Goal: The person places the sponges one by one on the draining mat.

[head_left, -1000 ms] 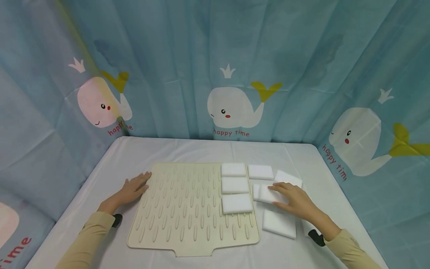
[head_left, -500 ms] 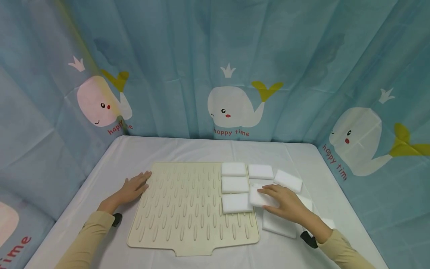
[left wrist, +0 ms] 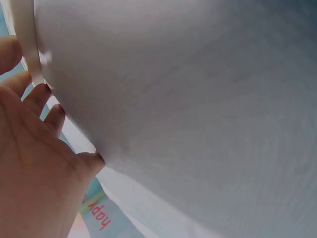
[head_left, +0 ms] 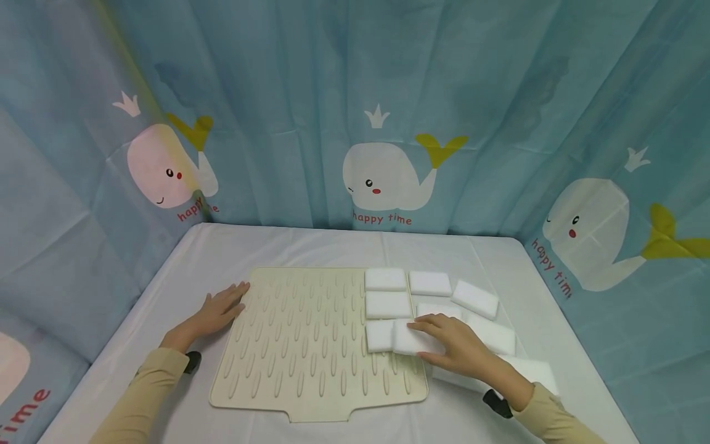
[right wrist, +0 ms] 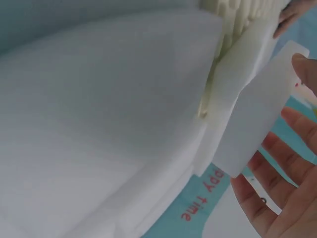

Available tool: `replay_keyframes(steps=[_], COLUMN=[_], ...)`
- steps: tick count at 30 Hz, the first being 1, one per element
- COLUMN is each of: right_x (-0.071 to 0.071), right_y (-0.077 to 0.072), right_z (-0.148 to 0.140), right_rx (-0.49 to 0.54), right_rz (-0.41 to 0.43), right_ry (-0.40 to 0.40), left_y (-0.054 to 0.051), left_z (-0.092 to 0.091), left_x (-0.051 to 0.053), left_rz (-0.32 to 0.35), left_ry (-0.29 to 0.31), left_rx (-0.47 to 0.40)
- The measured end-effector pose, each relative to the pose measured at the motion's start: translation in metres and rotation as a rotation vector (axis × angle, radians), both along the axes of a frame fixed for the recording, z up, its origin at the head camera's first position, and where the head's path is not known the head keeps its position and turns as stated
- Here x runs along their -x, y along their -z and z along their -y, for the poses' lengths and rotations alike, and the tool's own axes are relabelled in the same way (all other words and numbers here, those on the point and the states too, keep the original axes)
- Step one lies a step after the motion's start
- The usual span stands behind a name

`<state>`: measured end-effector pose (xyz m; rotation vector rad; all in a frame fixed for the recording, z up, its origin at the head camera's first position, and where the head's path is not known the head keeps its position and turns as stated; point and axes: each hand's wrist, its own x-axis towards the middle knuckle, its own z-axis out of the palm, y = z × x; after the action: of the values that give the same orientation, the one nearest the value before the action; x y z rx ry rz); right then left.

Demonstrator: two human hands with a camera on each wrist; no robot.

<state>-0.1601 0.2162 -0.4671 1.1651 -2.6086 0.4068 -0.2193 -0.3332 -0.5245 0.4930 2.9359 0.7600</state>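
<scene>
A cream drying mat [head_left: 310,364] with raised oval ridges lies on the table. Down its right side sit three white sponges, the far one [head_left: 385,279], the middle one [head_left: 388,305] and the near one [head_left: 379,337]. My right hand [head_left: 457,348] pinches another white sponge [head_left: 410,339] between thumb and fingers, overlapping the near sponge in the head view. The right wrist view shows this held sponge [right wrist: 262,111] tilted, gripped by its edges. My left hand [head_left: 216,311] rests at the mat's left edge, fingers extended; its palm [left wrist: 39,163] shows in the left wrist view.
Several loose white sponges lie right of the mat, among them one at the back [head_left: 431,283], an angled one [head_left: 475,299] and one nearer the right sleeve [head_left: 532,372]. A white cloth [head_left: 310,246] covers the table. Blue whale-print curtains [head_left: 277,166] enclose it.
My right hand has moved left and nearer with a sponge from the loose group, bringing it over the mat's right edge. The left hand has stayed in place.
</scene>
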Motion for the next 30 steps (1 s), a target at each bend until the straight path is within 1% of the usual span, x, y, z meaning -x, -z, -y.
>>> replay_keyframes(steps=[5,7,14,24,30], right_x=[-0.008,-0.011,-0.022,-0.029,-0.032], right_y=[0.003,0.003,0.010,0.020,0.022], right_z=[0.012,0.017,0.031,0.041,0.044], right_rx=[0.007,0.000,-0.048,-0.066,-0.082], right_rz=[-0.033,-0.028,0.017,-0.019,0.007], right_ry=[-0.068,-0.082,-0.068,-0.101,-0.103], left_y=[0.001,0.001,0.002,0.001,0.000], left_z=[0.001,0.002,0.001,0.000,0.000], left_x=[0.001,0.001,0.000,0.000,-0.001], left_rz=[-0.004,-0.006,-0.006,-0.001,-0.004], left_ry=[0.004,0.005,0.000,0.000,0.001], left_rx=[-0.001,0.002,0.001,0.004,-0.008])
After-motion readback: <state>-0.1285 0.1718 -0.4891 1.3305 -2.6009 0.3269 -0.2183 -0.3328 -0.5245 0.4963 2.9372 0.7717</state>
